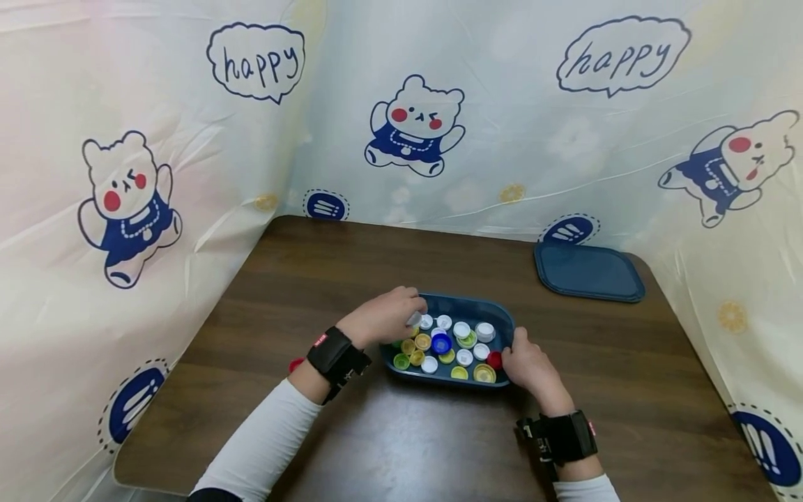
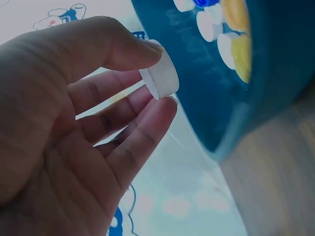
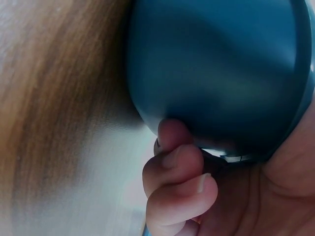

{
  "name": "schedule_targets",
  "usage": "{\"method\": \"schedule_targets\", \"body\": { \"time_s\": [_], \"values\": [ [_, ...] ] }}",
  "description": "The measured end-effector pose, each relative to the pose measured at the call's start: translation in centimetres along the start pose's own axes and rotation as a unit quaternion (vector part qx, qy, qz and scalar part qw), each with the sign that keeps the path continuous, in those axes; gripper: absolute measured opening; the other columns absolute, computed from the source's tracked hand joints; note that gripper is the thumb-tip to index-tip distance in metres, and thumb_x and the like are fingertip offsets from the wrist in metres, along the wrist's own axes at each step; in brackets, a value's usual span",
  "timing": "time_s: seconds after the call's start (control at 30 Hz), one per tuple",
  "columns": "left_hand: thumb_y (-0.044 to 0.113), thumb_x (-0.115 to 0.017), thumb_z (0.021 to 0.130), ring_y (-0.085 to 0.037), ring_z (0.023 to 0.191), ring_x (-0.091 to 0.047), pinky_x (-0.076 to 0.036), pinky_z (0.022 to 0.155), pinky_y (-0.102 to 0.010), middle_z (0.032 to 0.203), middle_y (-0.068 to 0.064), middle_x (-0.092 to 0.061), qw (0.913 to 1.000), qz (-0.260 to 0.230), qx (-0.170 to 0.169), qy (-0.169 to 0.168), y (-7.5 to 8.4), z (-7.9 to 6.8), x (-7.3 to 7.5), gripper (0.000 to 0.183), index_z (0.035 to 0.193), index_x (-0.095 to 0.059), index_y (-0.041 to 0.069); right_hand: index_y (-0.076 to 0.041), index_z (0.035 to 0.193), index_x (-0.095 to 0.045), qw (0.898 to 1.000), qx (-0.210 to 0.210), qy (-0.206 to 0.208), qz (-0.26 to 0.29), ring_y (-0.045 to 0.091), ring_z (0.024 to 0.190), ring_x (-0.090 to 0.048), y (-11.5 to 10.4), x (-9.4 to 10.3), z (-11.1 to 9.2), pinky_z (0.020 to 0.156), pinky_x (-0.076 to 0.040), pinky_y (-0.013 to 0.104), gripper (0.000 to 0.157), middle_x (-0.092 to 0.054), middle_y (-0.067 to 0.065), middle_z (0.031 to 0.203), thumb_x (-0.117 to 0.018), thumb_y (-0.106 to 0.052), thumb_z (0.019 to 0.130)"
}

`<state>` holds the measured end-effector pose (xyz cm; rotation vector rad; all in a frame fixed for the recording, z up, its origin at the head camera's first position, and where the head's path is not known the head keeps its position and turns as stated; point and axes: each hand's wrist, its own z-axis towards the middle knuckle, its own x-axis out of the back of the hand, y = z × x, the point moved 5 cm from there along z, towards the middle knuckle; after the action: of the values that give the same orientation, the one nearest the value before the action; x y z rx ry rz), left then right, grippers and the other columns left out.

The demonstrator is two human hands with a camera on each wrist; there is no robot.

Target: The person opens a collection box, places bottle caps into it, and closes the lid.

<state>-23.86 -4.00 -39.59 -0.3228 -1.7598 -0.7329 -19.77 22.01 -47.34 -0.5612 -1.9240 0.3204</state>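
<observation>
A white bottle cap (image 2: 162,73) is pinched between the thumb and fingers of my left hand (image 1: 385,317), over the left end of a dark blue oval box (image 1: 464,299). Inside the box lie several bottle caps: white ones, a blue cap (image 1: 441,343), yellow and green ones, and a red cap (image 1: 495,360) near the right end. My right hand (image 1: 533,362) grips the right end of the box. In the right wrist view its curled fingers (image 3: 182,196) lie against the outer wall, and part of the thumb side is cut off.
A flat dark blue tray or lid (image 1: 590,272) lies at the back right of the brown wooden table (image 1: 326,265). A small red thing (image 1: 296,364) shows partly behind my left wrist. A printed curtain (image 1: 502,139) hangs around the table's back and sides.
</observation>
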Motion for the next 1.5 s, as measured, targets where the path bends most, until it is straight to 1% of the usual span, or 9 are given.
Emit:
{"method": "schedule_targets", "body": {
  "time_s": [0.13, 0.27, 0.53, 0.73, 0.83, 0.97, 1.23, 1.37, 1.5],
  "values": [
    [0.019, -0.073, 0.094, -0.020, 0.120, -0.051, -0.051, 0.100, -0.035, 0.133, -0.008, -0.056, 0.9998, -0.008, 0.000, -0.016, 0.4, 0.4, 0.1, 0.050, 0.141, -0.058, 0.013, 0.008, 0.137, -0.030, 1.000, 0.002, 0.000, 0.001, 0.033, 0.081, -0.057, 0.0, -0.2, 0.1, 0.068, -0.047, 0.042, 0.044, -0.056, 0.032, 0.114, -0.042, -0.019, 0.105],
    [0.016, -0.074, 0.093, -0.019, 0.120, -0.050, -0.051, 0.100, -0.035, 0.134, -0.008, -0.056, 0.9997, -0.017, 0.010, -0.012, 0.2, -0.1, 0.4, 0.052, 0.142, -0.058, 0.015, 0.007, 0.137, -0.030, 1.000, 0.005, 0.001, 0.001, 0.032, 0.080, -0.057, -0.1, 0.0, 0.0, 0.068, -0.047, 0.041, 0.044, -0.056, 0.032, 0.112, -0.042, -0.020, 0.105],
    [0.011, -0.074, 0.091, -0.019, 0.112, -0.051, -0.052, 0.097, -0.035, 0.128, -0.007, -0.059, 0.9990, -0.022, 0.028, 0.028, -1.6, -2.9, 1.0, 0.047, 0.137, -0.062, 0.012, 0.006, 0.136, -0.030, 1.000, 0.007, -0.002, 0.004, 0.032, 0.080, -0.056, -0.1, 0.3, -0.1, 0.068, -0.047, 0.042, 0.042, -0.056, 0.030, 0.109, -0.042, -0.020, 0.105],
    [0.016, -0.075, 0.091, -0.019, 0.111, -0.052, -0.053, 0.097, -0.037, 0.127, -0.006, -0.060, 0.9976, -0.018, 0.054, 0.040, -3.6, -5.1, 0.6, 0.047, 0.136, -0.062, 0.012, 0.008, 0.137, -0.029, 1.000, 0.017, 0.004, 0.000, 0.033, 0.079, -0.056, 0.0, 0.5, -0.2, 0.069, -0.046, 0.043, 0.044, -0.058, 0.031, 0.107, -0.042, -0.019, 0.104],
    [0.015, -0.076, 0.090, -0.020, 0.114, -0.052, -0.052, 0.098, -0.039, 0.129, -0.006, -0.059, 0.9965, -0.022, 0.070, 0.041, -4.6, -6.5, 0.4, 0.048, 0.136, -0.061, 0.012, 0.008, 0.137, -0.030, 1.000, 0.022, 0.004, 0.000, 0.033, 0.079, -0.056, 0.1, 0.4, -0.2, 0.069, -0.046, 0.044, 0.044, -0.059, 0.031, 0.106, -0.042, -0.018, 0.104],
    [0.014, -0.075, 0.090, -0.022, 0.117, -0.051, -0.052, 0.098, -0.041, 0.130, -0.008, -0.058, 0.9950, -0.021, 0.090, 0.037, -5.9, -8.8, -0.6, 0.048, 0.136, -0.061, 0.010, 0.008, 0.138, -0.029, 1.000, 0.021, -0.001, 0.001, 0.033, 0.079, -0.056, 0.1, 0.2, -0.1, 0.069, -0.046, 0.043, 0.045, -0.059, 0.031, 0.107, -0.042, -0.018, 0.104],
    [0.014, -0.078, 0.087, -0.032, 0.121, -0.051, -0.050, 0.093, -0.045, 0.128, -0.012, -0.057, 0.9920, -0.030, 0.117, 0.035, -8.8, -13.5, -3.7, 0.051, 0.134, -0.061, 0.005, 0.007, 0.142, -0.025, 1.000, 0.013, -0.007, -0.001, 0.032, 0.080, -0.057, 0.2, 0.3, 0.2, 0.069, -0.046, 0.043, 0.049, -0.059, 0.031, 0.112, -0.041, -0.020, 0.105],
    [0.014, -0.080, 0.085, -0.034, 0.117, -0.052, -0.050, 0.092, -0.047, 0.121, -0.012, -0.058, 0.9907, -0.026, 0.129, 0.037, -9.9, -14.7, -4.8, 0.047, 0.128, -0.064, 0.005, 0.008, 0.142, -0.025, 1.000, 0.012, -0.008, -0.001, 0.032, 0.079, -0.057, 0.3, 0.2, 0.2, 0.068, -0.046, 0.042, 0.049, -0.059, 0.031, 0.111, -0.042, -0.020, 0.105],
    [0.010, -0.080, 0.082, -0.030, 0.108, -0.053, -0.051, 0.088, -0.045, 0.113, -0.008, -0.058, 0.9893, -0.036, 0.136, 0.039, -10.4, -15.3, -5.4, 0.039, 0.119, -0.068, 0.008, 0.008, 0.141, -0.026, 1.000, 0.012, -0.008, 0.002, 0.032, 0.079, -0.057, 0.3, 0.2, 0.1, 0.067, -0.046, 0.042, 0.048, -0.058, 0.031, 0.110, -0.042, -0.019, 0.105]
  ]
}}
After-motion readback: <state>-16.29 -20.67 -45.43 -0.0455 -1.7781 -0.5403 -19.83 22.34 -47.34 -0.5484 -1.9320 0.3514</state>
